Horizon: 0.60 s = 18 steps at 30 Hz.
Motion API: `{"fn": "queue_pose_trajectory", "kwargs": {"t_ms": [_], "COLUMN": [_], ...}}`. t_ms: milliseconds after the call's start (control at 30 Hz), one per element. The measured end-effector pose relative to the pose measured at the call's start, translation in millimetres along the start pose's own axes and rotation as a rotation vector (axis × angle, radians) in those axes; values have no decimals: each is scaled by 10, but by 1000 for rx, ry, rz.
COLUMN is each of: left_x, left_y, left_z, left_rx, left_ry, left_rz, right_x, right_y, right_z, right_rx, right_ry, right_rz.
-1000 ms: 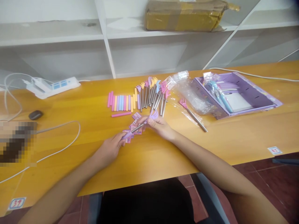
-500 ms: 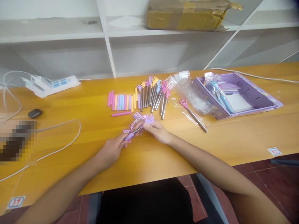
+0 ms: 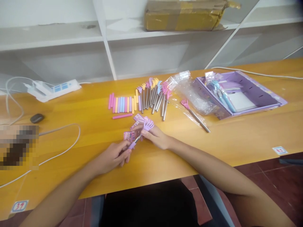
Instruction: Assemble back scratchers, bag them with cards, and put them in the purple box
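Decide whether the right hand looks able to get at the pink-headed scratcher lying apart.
Probably yes: bare tabletop lies between the right hand and the pink-headed scratcher. But the hand grips the purple scratcher near its head, so it would likely need to let go first.

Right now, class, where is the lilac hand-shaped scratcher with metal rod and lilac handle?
In the head view, the scratcher is slightly left of centre, held between the person's left hand and right hand, near small purple printed cards.

Held scratcher [image 3: 148, 125] lilac, shaft [image 3: 137, 139] silver; tabletop [image 3: 163, 165] yellow-orange; tray [image 3: 248, 85] purple; carton [image 3: 189, 17] brown.
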<state>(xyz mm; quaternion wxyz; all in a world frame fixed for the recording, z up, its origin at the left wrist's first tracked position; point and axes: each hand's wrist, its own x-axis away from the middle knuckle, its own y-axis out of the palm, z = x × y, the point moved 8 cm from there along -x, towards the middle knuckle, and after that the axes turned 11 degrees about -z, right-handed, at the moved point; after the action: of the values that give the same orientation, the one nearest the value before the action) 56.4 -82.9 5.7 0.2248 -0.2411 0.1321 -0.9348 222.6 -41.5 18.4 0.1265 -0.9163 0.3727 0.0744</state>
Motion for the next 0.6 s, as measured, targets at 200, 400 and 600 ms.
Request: {"fn": "queue_pose_trajectory", "kwargs": {"t_ms": [200, 400, 600], "left_x": [-35, -3, 32], "left_y": [49, -18, -49], "left_z": [-72, -36, 26], "left_rx": [75, -16, -42], "left_ry": [22, 38, 84], "left_rz": [-29, -10, -15], "right_x": [-1, 8, 69], "right_y": [2, -45, -399], "right_z": [-15, -30, -81], "right_rx": [11, -3, -83], "right_ry": [-45, -66, -97], "right_rz": [-22, 55, 323]}}
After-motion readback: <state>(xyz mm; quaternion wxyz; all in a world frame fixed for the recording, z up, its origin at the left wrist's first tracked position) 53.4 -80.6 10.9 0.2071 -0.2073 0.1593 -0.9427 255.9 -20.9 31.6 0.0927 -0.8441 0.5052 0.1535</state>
